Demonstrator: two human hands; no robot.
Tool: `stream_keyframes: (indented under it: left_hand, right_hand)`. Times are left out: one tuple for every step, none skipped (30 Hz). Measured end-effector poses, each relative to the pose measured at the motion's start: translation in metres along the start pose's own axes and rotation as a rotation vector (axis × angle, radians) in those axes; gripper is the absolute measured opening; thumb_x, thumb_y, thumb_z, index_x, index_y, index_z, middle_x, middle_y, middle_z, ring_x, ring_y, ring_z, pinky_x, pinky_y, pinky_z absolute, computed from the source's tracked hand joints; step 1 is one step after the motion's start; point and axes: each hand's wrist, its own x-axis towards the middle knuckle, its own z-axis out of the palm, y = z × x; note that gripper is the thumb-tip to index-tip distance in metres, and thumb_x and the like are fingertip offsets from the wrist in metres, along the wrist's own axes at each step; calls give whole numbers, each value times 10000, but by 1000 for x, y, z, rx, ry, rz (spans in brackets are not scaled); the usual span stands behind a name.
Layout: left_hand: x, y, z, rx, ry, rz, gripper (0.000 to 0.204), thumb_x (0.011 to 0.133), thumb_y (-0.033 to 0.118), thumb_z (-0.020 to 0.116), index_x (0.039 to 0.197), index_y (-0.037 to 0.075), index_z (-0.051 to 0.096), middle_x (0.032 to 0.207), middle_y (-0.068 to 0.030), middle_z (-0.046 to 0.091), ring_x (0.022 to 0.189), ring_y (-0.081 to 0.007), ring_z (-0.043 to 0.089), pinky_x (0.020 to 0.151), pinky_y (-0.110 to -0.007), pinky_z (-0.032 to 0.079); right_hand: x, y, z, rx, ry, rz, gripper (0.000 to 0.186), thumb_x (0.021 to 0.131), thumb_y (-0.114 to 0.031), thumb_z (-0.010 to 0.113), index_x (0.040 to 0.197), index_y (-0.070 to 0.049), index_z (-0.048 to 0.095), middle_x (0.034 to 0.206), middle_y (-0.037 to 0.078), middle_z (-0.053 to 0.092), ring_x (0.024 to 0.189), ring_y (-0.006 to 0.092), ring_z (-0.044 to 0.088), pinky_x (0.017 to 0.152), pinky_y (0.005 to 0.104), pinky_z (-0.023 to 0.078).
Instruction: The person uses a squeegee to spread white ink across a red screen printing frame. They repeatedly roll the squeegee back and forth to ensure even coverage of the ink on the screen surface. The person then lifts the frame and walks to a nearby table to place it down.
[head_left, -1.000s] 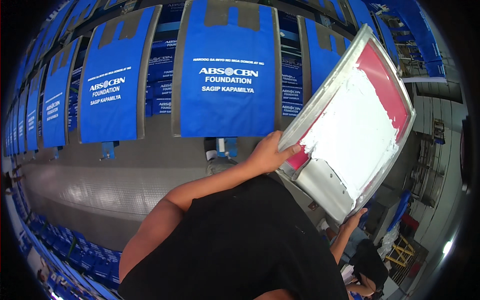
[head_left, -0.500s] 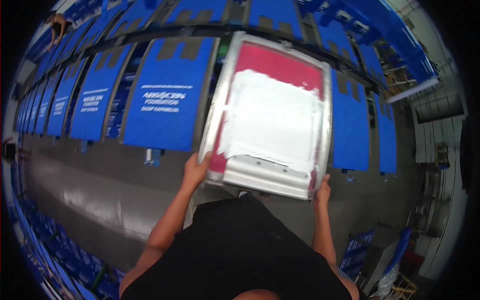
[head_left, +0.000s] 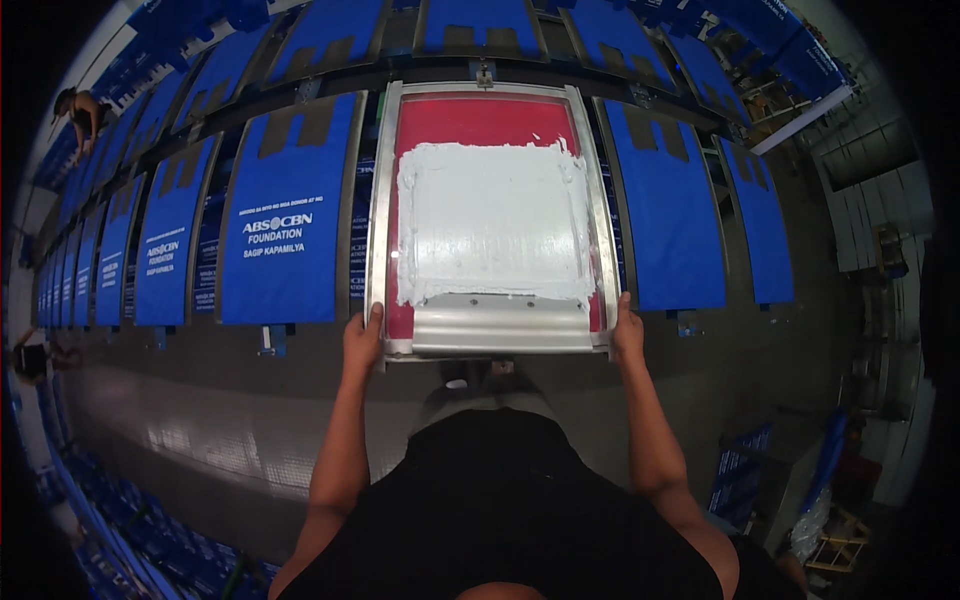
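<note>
In front of me a screen printing frame (head_left: 379, 235) lies nearly square over a place in the row of boards. It has a silver metal rim and a red mesh. Thick white ink (head_left: 495, 220) covers most of the mesh. A metal squeegee (head_left: 500, 330) rests across the frame's near end, at the lower edge of the ink. My left hand (head_left: 363, 338) is closed round the frame's near left corner. At the near right corner my right hand (head_left: 628, 332) grips it likewise. Whatever lies beneath the frame is hidden.
Left of the frame, a blue fabric piece (head_left: 285, 210) with white print lies on its board, with several more beyond. A plain blue fabric piece (head_left: 668, 220) lies to the right. Another person (head_left: 85, 112) is at the far left. Grey floor (head_left: 220, 410) runs along the row.
The frame was tilted and further right. It has straightened and shifted left, settling between neighbouring boards and lining up with the row. Both hands have kept their grip on it.
</note>
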Motion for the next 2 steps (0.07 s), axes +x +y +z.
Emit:
stream_keyframes:
  left_hand:
    - [3, 1, 2, -7, -7, -3, 537, 913, 485, 569, 948, -46, 643, 831, -154, 665, 756, -208, 591, 721, -349, 469]
    - [2, 1, 4, -15, -14, -5, 531, 912, 483, 572, 959, -40, 647, 829, -150, 666, 756, -205, 588, 720, -348, 469]
  right_hand:
    - [4, -1, 1, 12, 22, -3, 728, 927, -613, 422, 913, 69, 676, 817, 144, 649, 771, 195, 566, 751, 345, 456]
    - [3, 1, 0, 24, 18, 12, 740, 919, -625, 425, 931, 71, 675, 838, 150, 658, 776, 199, 572, 759, 354, 458]
